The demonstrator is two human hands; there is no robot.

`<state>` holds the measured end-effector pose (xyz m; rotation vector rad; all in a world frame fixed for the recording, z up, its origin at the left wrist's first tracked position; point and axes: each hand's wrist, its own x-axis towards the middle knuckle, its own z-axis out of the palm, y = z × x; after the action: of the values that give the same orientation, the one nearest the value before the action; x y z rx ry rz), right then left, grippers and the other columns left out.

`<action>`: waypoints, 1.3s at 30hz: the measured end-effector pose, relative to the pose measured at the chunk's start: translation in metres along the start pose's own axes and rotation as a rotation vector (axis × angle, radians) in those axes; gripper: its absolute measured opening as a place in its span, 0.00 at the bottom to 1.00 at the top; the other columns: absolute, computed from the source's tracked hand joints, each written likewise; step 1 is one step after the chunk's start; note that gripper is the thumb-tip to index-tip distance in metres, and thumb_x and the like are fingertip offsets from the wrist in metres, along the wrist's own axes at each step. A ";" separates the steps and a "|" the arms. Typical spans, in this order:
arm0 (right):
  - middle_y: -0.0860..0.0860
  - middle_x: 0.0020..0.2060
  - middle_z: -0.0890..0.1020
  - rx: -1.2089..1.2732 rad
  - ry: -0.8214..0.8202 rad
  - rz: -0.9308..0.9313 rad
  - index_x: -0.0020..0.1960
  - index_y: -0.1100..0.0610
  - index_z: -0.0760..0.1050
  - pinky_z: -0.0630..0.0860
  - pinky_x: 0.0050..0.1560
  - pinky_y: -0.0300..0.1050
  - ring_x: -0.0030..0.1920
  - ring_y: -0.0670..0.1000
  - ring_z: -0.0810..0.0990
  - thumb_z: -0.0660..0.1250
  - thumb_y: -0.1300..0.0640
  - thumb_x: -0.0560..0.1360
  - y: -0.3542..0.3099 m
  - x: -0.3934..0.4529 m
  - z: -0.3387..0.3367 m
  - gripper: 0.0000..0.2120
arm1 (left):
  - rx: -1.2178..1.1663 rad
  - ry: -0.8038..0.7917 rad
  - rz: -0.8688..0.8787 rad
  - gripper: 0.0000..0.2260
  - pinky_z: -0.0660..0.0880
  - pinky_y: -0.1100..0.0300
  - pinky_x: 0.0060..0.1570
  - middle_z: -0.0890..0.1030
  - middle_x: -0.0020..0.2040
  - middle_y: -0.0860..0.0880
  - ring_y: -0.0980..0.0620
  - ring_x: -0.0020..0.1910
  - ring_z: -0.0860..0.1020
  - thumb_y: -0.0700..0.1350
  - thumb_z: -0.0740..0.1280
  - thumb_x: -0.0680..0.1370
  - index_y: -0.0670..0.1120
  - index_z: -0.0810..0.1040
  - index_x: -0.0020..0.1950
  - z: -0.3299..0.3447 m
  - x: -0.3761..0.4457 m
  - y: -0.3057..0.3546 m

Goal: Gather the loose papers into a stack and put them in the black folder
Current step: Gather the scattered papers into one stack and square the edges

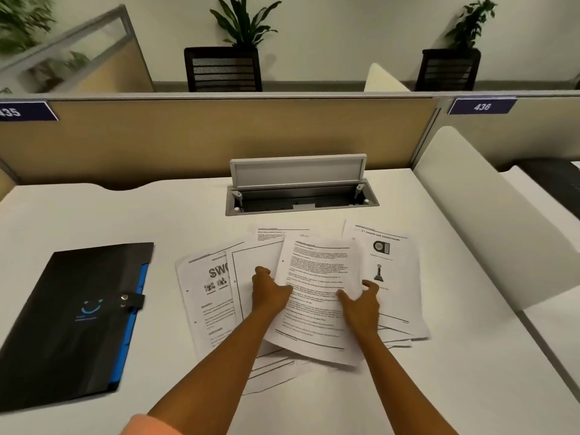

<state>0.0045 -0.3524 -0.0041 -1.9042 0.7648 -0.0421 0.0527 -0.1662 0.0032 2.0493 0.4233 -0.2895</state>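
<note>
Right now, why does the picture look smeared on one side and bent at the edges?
Head view: the black folder and the left desk-number sign are smeared, probably by head motion, while the papers between the left hand and right hand read fairly sharp; the wide lens bows the partition and desk edges; lighting is soft, shadows faint.

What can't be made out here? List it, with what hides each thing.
- Head view, loose papers: body text too small and blurred; lower sheets covered by upper ones, so the count is unclear.
- "SWO..." heading: cut off by the overlapping sheet.
- Left hand and right hand: any grip hidden, palms face down.
- Black folder: shut, so contents hidden; logo blurred.
- Left desk label: cut by the frame edge.
</note>
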 end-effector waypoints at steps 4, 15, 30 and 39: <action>0.61 0.66 0.76 -0.053 -0.081 -0.096 0.69 0.64 0.68 0.73 0.66 0.56 0.65 0.62 0.75 0.66 0.53 0.79 0.003 0.002 -0.002 0.23 | -0.183 -0.105 -0.130 0.22 0.76 0.59 0.39 0.80 0.52 0.47 0.48 0.48 0.80 0.46 0.77 0.71 0.43 0.72 0.59 -0.006 0.006 -0.002; 0.55 0.49 0.83 -0.121 0.058 -0.201 0.56 0.60 0.78 0.76 0.53 0.49 0.54 0.59 0.79 0.69 0.52 0.77 -0.002 0.039 -0.028 0.13 | -0.511 -0.228 -0.065 0.14 0.81 0.54 0.48 0.85 0.54 0.46 0.48 0.49 0.84 0.43 0.74 0.74 0.45 0.82 0.59 -0.037 0.015 -0.017; 0.62 0.58 0.81 -0.299 0.287 0.047 0.64 0.61 0.72 0.75 0.57 0.59 0.57 0.67 0.79 0.74 0.54 0.71 0.011 0.087 -0.086 0.25 | -0.535 0.001 0.033 0.12 0.78 0.57 0.49 0.85 0.51 0.53 0.52 0.50 0.83 0.50 0.73 0.74 0.51 0.80 0.57 -0.135 0.026 -0.037; 0.65 0.54 0.81 -0.123 0.337 0.014 0.55 0.62 0.77 0.76 0.56 0.61 0.54 0.68 0.78 0.63 0.51 0.80 0.014 0.076 -0.074 0.14 | -0.539 0.072 -0.025 0.07 0.78 0.53 0.51 0.84 0.50 0.51 0.49 0.49 0.83 0.48 0.73 0.75 0.52 0.80 0.51 -0.171 0.021 -0.065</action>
<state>0.0319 -0.4559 -0.0051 -2.0348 1.0261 -0.3203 0.0500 0.0160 0.0273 1.5300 0.5091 -0.0993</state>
